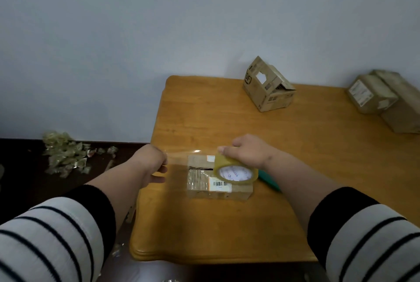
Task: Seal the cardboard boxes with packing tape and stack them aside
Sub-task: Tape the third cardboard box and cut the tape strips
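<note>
Wooden and orange-brown, the bench (295,168) is carrying everything, and on its near left part a small cardboard box (218,181) is lying with its top flaps not fully closed, a dark gap showing between them. Further back an open box (268,87) is standing with its flaps up, and at the far right edge two more boxes (384,100) are sitting together, perhaps already the stack. The tape roll (235,173) is hovering just over the right end of the small box, and the right hand (247,151) is gripping it from above with curled fingers. From the roll a clear tape strip (181,156) is stretching to the left, across and above the box, and the left hand (154,163) is pinching its free end just beyond the box's left side. So the strip is running along the long axis of the box, in line with the gap between the flaps, and I judge that both hands must lower it together onto this seam. A green object (270,179) is lying partly hidden behind the right wrist; what it is I cannot tell.
</note>
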Motion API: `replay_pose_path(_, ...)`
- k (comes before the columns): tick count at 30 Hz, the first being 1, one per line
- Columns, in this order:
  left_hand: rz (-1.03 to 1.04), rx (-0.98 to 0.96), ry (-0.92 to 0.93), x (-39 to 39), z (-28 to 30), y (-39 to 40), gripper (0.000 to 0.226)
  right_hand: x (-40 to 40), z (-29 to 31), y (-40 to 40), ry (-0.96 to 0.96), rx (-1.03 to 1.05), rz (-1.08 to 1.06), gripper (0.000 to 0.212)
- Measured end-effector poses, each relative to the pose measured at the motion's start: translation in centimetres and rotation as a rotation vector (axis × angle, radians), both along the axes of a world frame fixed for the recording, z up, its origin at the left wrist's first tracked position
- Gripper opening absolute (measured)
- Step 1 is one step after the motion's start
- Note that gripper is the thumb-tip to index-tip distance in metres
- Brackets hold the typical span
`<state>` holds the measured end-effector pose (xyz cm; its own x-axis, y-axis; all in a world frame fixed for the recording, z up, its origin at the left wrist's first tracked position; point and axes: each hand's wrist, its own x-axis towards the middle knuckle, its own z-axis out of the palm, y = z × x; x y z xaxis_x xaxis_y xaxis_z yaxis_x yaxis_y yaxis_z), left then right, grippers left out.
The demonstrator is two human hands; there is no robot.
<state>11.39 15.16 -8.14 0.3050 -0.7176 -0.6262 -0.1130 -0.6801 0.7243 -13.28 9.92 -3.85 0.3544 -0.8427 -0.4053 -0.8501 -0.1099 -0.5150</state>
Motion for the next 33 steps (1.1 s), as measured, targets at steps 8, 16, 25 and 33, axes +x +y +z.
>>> replay_pose_path(8, 0.036, 0.056, 0.027, -1.5, -1.0, -0.7, 0.012, -1.6, 0.9, -2.2, -0.052, 0.062, -0.018, 0.040)
replay_pose_path(16, 0.105, 0.100, 0.004, -2.3, -2.5, -1.7, 0.015, -1.4, -0.9, -4.7, 0.342, -0.058, 0.147, 0.039)
replay_pose_path(25, 0.162, 0.207, 0.178, -1.9, -4.0, -1.7, 0.010, -1.5, -1.9, -6.6, 0.276, 0.094, 0.150, 0.034)
replay_pose_path(33, 0.152, 0.175, 0.200, -1.8, -5.6, -2.5, 0.030, -1.6, -3.1, -6.8, 0.362, 0.120, 0.162, 0.037)
